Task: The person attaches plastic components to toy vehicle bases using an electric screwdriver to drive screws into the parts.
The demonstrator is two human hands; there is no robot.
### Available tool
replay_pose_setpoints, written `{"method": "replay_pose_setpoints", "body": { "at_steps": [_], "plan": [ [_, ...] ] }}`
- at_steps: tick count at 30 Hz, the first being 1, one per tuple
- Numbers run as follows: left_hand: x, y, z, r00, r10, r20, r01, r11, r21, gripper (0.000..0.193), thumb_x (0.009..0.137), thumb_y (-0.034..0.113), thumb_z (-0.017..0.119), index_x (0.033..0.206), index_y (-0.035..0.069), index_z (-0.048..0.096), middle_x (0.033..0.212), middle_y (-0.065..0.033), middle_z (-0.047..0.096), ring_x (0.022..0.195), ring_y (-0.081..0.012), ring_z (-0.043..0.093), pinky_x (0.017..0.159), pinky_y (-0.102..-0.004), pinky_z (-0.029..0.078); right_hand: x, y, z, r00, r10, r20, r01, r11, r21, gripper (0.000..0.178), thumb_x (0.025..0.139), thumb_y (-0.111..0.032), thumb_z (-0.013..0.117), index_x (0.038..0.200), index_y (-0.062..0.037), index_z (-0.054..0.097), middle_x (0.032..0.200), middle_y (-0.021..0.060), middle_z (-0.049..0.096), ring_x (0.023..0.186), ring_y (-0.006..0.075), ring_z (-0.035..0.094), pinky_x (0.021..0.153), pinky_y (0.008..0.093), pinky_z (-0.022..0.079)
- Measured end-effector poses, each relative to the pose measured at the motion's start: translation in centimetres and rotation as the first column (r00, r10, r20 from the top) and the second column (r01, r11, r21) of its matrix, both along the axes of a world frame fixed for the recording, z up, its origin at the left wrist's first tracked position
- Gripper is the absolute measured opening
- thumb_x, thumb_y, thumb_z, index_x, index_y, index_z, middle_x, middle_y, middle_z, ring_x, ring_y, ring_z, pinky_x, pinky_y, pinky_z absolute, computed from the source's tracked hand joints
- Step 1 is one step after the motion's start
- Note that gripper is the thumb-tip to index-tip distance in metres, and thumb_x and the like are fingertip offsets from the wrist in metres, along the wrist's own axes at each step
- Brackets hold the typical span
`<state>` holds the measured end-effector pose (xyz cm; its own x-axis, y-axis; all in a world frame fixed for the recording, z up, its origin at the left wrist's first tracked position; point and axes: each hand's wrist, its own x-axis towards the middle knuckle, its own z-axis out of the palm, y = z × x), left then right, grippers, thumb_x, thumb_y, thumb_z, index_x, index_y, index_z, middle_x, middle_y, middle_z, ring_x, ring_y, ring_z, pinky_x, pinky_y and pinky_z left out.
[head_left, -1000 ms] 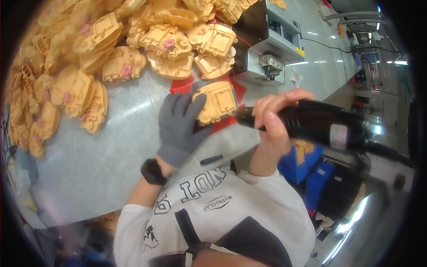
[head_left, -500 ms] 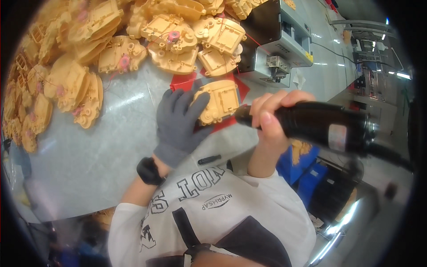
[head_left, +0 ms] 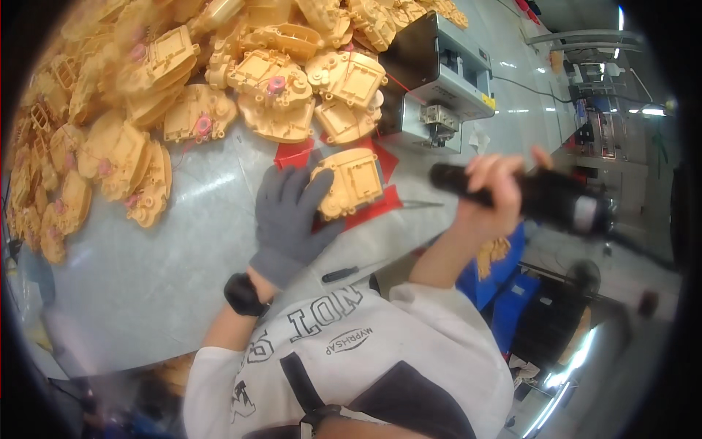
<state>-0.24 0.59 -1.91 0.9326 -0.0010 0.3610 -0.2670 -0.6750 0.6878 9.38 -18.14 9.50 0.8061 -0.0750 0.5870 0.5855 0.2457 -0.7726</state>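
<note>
My left hand [head_left: 287, 223], in a grey glove, holds the left side of a yellow plastic housing [head_left: 356, 179]. Its index finger lies over the edge, and the thumb is at the near side. Under the housing is a red fixture [head_left: 375, 209] on the table. In my bare right hand [head_left: 496, 192] is a black electric screwdriver [head_left: 559, 203], its fingers wrapped round the body. The tool's front end points left, apart from the housing, and its cord runs off to the right.
Yellow housings [head_left: 146, 73], some with pink round parts and red wires, pile up at the back and left. A grey boxy machine [head_left: 420, 121] stands behind the fixture. Near my body lies a small black-handled screwdriver [head_left: 340, 275]. Blue bins [head_left: 512, 304] sit below at the right.
My right hand has drawn the electric screwdriver right and away from the housing; its tip was beside the housing's right edge before. My left hand still holds the housing on the fixture.
</note>
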Motion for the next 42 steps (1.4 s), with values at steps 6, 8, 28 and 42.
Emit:
{"method": "replay_pose_setpoints", "body": {
  "at_steps": [6,8,28,42],
  "plan": [
    [0.5,0.4,0.6,0.996,-0.083,-0.043,0.082,0.996,-0.036,0.065,0.061,0.028,0.072,0.119,0.011,0.049,0.113,-0.0135,0.049,0.106,-0.0357,0.043,0.096,-0.0487,0.032,5.4,-0.7,2.1,0.948,-0.317,0.043,0.318,0.947,-0.036,0.043,0.069,0.005,0.055,0.11,0.0035,0.042,0.062,0.0097,0.053,0.049,0.0154,0.05,0.054,0.0291,0.044],
    [0.2,0.7,0.4,0.997,-0.063,-0.038,0.061,0.998,-0.031,0.065,0.061,0.027,0.072,0.119,0.011,0.049,0.112,-0.014,0.049,0.106,-0.0354,0.043,0.097,-0.0491,0.032,6.6,0.2,0.1,0.951,-0.305,-0.05,0.298,0.948,-0.111,0.038,0.067,0.007,0.056,0.103,0.0049,0.044,0.061,0.0096,0.054,0.048,0.0156,0.05,0.053,0.0271,0.043],
    [0.4,1.3,0.1,0.996,-0.084,-0.005,0.084,0.996,-0.034,0.069,0.06,0.033,0.073,0.12,0.008,0.049,0.113,-0.0145,0.052,0.108,-0.0367,0.045,0.1,-0.0504,0.03,-5.1,5.6,0.1,0.871,0.486,-0.075,-0.491,0.851,-0.188,0.05,0.072,0.004,0.051,0.117,-0.0038,0.032,0.065,0.0076,0.048,0.05,0.0167,0.048,0.057,0.034,0.042],
    [0.3,1.1,-0.2,0.998,-0.067,0.019,0.068,0.996,-0.057,0.068,0.062,0.035,0.072,0.119,0.01,0.048,0.116,-0.0129,0.051,0.105,-0.0346,0.046,0.1,-0.0495,0.029,-4.8,7.0,-1.5,0.921,0.35,-0.168,-0.368,0.926,-0.087,0.041,0.071,0.007,0.058,0.103,-0.0045,0.035,0.06,0.0064,0.048,0.048,0.0159,0.047,0.048,0.0289,0.043]
  ]
}}
